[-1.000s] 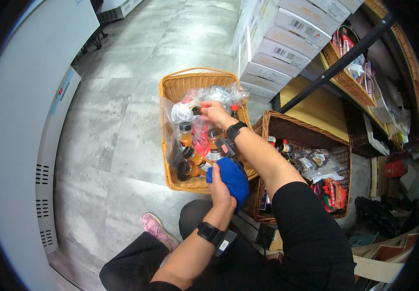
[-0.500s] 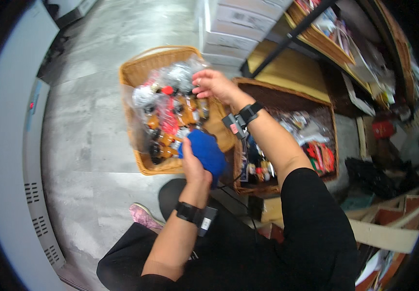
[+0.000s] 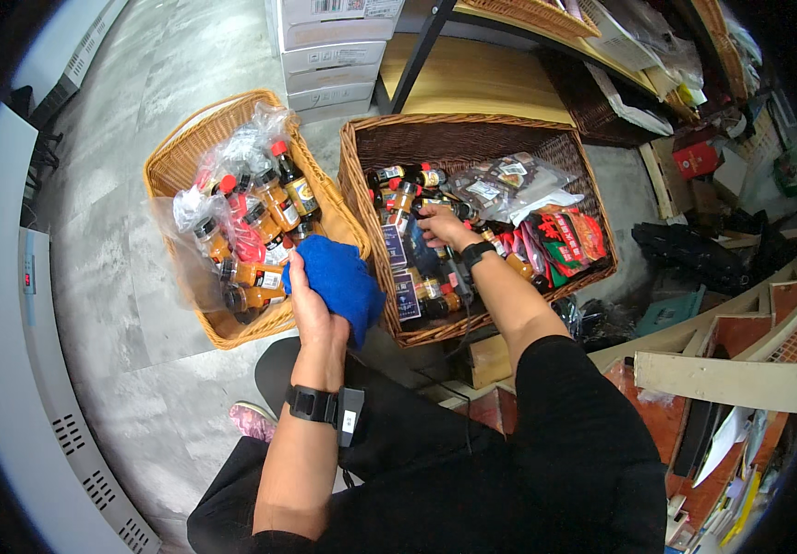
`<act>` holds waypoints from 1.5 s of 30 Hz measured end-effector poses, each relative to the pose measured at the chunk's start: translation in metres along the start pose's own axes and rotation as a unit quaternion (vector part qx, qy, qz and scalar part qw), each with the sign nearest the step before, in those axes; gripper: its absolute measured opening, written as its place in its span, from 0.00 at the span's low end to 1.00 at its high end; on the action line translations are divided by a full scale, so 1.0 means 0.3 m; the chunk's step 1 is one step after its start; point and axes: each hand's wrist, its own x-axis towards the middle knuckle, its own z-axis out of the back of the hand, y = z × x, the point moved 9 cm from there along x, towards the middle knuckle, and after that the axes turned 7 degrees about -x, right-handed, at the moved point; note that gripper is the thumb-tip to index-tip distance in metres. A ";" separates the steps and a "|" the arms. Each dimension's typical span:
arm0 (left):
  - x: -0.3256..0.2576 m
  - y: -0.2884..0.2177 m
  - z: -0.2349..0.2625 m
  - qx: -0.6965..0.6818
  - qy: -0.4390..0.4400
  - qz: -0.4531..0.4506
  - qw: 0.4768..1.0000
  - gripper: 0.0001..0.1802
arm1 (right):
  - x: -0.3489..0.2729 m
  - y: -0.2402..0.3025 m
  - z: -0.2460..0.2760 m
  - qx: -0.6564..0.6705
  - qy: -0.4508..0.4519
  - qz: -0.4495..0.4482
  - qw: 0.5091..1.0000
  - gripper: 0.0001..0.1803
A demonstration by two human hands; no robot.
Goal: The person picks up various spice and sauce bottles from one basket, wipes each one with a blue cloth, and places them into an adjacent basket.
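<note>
My left hand (image 3: 313,314) is closed round a bunched blue cloth (image 3: 338,282), held over the near right corner of a light wicker basket (image 3: 218,334). In that basket lie bottles with orange-brown contents (image 3: 274,203), a dark bottle with a red cap (image 3: 282,155) and crumpled clear plastic (image 3: 249,138). My right hand (image 3: 445,229) reaches down into a brown wicker basket (image 3: 472,129), its fingers bent and apart just above the bottles. A small bottle with a dark cap (image 3: 402,198) is beside its fingertips. Nothing shows clearly in its grasp.
The brown basket also holds clear bags (image 3: 519,180), red and green packets (image 3: 569,242) and dark blue printed boxes (image 3: 405,294). White cartons (image 3: 332,60) are stacked behind. A shelf unit (image 3: 477,78) stands at the far right, wooden racks (image 3: 726,379) at the near right.
My right hand has moved from above the light basket into the brown basket. My left hand keeps hold of the blue cloth. The view has shifted right.
</note>
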 end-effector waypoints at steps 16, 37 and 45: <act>0.010 0.003 0.007 -0.003 0.000 0.009 1.000 0.25 | 0.269 0.061 -0.049 -0.176 -0.110 0.027 0.978 0.28; -0.162 -0.033 -0.274 0.540 0.197 -0.368 0.731 0.24 | -0.689 0.402 -0.200 -0.223 0.000 0.475 0.851 0.29; -0.085 0.016 -0.163 0.293 0.148 -0.097 0.940 0.10 | -0.767 0.401 -0.187 -0.260 -0.010 0.513 0.818 0.26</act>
